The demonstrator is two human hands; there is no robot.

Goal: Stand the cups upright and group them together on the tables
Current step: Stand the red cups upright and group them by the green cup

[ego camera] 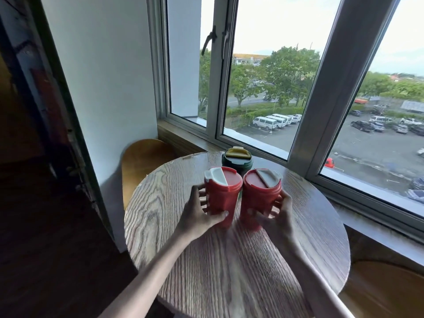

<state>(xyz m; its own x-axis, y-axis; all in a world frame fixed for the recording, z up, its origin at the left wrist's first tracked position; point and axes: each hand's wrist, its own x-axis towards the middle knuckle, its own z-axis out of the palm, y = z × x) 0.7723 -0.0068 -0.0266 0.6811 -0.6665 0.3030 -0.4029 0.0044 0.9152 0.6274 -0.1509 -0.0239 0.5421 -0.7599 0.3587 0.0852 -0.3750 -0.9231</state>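
Grouping is in hand: the left red cup [221,196] is gripped by the left hand [197,216], the right red cup [259,196] by the right hand [278,216] — both upright over the table [229,271], almost touching, just before the green cup [237,160]. Next, a gentle release seems called for.

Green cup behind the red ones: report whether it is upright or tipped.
Upright. The green cup shows its yellow-flapped lid level on top; its body below is mostly hidden.
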